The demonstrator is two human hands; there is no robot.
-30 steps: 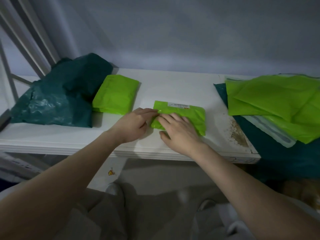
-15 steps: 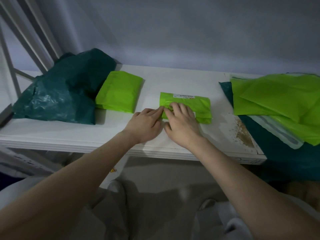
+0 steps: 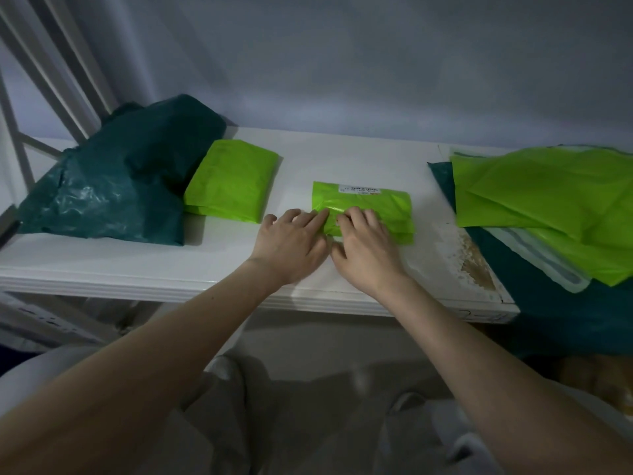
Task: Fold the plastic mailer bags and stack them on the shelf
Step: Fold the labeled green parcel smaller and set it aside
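A lime-green mailer bag, folded small with a white label on its far edge, lies in the middle of the white shelf. My left hand and my right hand lie side by side at its near left corner. The fingers of both press flat on the folded plastic. To the left lies a stack of folded lime-green mailers. At the right a loose pile of unfolded lime-green mailers hangs partly off the shelf's end.
A crumpled dark teal plastic bag fills the shelf's left end beside white frame bars. Under the unfolded pile lie a pale translucent bag and dark teal plastic. The shelf's right end is worn brown. A grey wall stands behind.
The folded mailer has shifted a little away from me and now lies flatter and squarer. Both hands have slid together onto its near left corner and press it down.
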